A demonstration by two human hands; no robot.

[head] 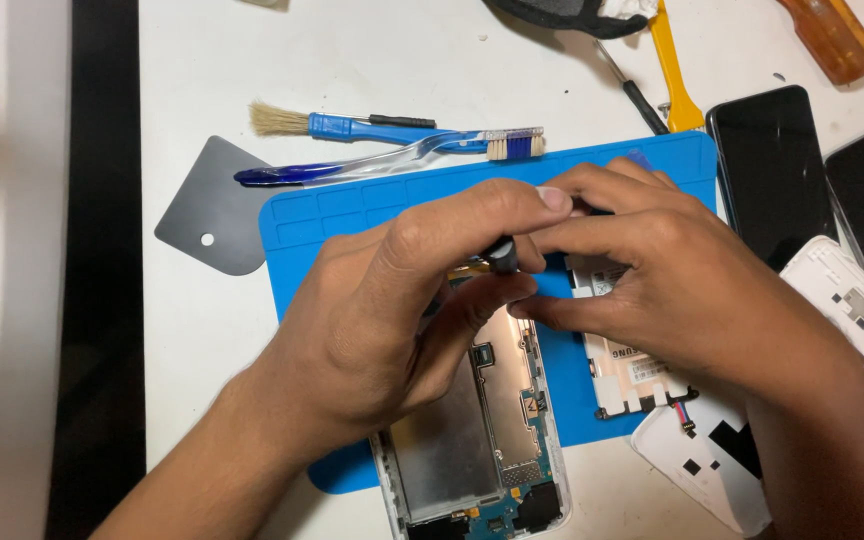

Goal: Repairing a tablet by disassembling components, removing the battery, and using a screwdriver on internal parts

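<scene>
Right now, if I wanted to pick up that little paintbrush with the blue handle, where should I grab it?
Probably by the blue handle of the paintbrush, coming from above. It lies flat on the white table, bristles pointing left. The handle's middle is bare, though the toothbrush lies close below, so pinch from the top edge.

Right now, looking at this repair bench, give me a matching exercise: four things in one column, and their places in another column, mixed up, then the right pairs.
Things:
1. toothbrush
2. opened device
3. grey scraper card
4. yellow pry tool

Places:
A. on the white table, left of the blue mat
B. at the top of the picture, right of the brushes
C. along the mat's far edge, beside a small blue-handled brush
D. on the mat's near end, under the left hand and right hand

Pairs: 1-C, 2-D, 3-A, 4-B
</scene>
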